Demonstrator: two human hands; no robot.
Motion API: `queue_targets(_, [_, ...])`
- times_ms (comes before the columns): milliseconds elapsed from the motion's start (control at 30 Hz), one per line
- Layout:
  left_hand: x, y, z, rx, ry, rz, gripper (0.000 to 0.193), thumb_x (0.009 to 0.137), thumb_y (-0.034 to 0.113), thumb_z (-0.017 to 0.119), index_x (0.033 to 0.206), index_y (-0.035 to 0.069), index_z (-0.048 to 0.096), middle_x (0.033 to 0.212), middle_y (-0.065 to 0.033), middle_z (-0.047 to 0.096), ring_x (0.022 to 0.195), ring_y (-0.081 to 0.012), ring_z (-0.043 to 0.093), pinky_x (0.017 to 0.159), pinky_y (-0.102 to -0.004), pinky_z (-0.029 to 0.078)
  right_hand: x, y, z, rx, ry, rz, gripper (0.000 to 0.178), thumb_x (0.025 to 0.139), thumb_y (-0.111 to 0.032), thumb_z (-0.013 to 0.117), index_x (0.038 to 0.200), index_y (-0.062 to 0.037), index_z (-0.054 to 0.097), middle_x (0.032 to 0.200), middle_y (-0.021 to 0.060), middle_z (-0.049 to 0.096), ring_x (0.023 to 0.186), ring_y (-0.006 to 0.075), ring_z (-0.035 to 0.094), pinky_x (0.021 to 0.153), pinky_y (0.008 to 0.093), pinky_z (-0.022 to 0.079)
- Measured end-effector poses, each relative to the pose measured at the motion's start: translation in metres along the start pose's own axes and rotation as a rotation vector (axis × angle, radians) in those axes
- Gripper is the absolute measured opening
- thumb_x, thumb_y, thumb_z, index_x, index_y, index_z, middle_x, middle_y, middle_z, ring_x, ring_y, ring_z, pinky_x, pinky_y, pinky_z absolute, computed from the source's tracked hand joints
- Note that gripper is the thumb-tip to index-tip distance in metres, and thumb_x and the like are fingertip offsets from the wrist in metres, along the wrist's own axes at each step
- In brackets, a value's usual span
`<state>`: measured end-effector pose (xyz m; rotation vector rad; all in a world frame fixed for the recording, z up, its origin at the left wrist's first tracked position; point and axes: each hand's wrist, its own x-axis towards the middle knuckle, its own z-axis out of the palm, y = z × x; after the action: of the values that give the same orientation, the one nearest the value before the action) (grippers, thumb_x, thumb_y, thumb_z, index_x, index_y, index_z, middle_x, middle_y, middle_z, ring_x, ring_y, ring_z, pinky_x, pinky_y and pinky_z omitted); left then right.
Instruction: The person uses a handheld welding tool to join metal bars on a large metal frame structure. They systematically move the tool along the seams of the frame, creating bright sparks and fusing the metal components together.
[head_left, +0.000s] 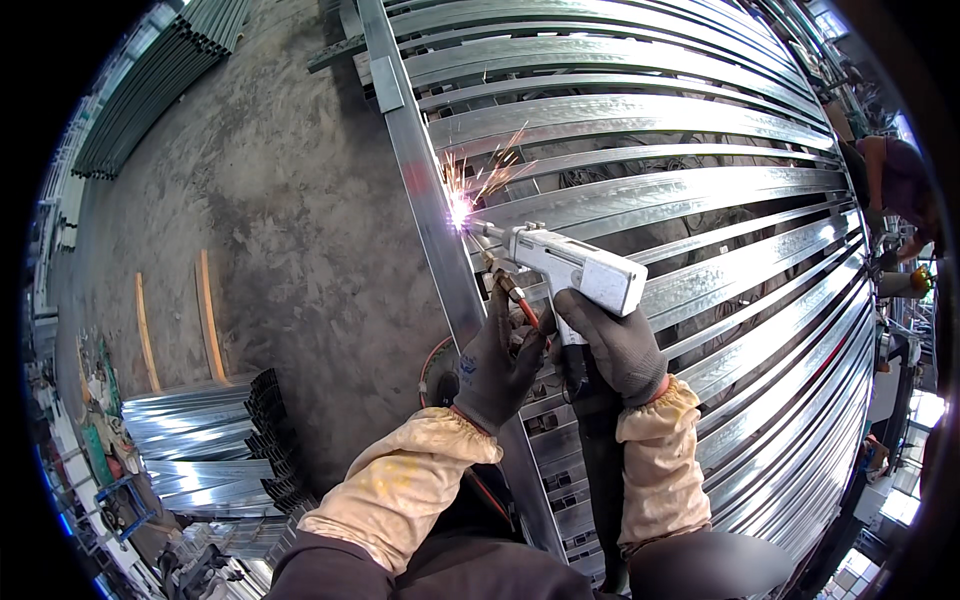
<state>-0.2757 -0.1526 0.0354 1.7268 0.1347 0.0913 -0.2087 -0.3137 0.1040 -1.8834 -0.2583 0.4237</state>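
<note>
My gloved right hand [612, 345] grips the handle of a white welding gun [590, 268]. Its nozzle points left at a long metal edge rail [425, 190], where a bright violet-white spot throws orange sparks [490, 180]. Just below the gun's front, my gloved left hand [495, 365] has its fingers closed around a thin orange-red hose [527, 312] with a brass-coloured fitting; the fingers partly cover the grip. From the rail, several shiny metal bars [680, 205] run off to the right. A thick black cable [602, 470] hangs from the gun's handle.
Bundled metal tubes [155, 85] lie at the far left, and stacked metal profiles [205, 440] at the near left. Two wooden strips [210, 315] rest on the concrete floor [290, 210]. At the right edge another person [900, 180] stands beyond the bars.
</note>
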Motion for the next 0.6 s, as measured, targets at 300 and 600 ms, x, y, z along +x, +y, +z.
queue_targets(300, [0.0,0.0,0.001,-0.041,0.014,0.031,0.068,0.103,0.018,0.067,0.158,-0.004,0.033,0.089,-0.0101,0.067,0.069,-0.0099,0.059,0.064,-0.0284,0.052,-0.002,0.007,0.0,-0.002,0.003,-0.052,0.02,0.099,-0.012,0.069,0.118,-0.0068,0.072,0.111,0.0153,0.068,0.101,0.0335,0.069,0.086,0.0418,0.056])
queue_targets(600, [-0.001,0.001,-0.002,0.022,-0.017,0.001,0.068,0.104,0.019,0.067,0.158,-0.005,0.033,0.089,-0.0086,0.067,0.067,-0.0088,0.059,0.062,-0.0276,0.051,-0.004,0.007,0.0,0.043,-0.004,0.009,0.021,0.098,-0.009,0.068,0.119,-0.0075,0.072,0.109,0.0148,0.067,0.098,0.0328,0.069,0.084,0.0412,0.056])
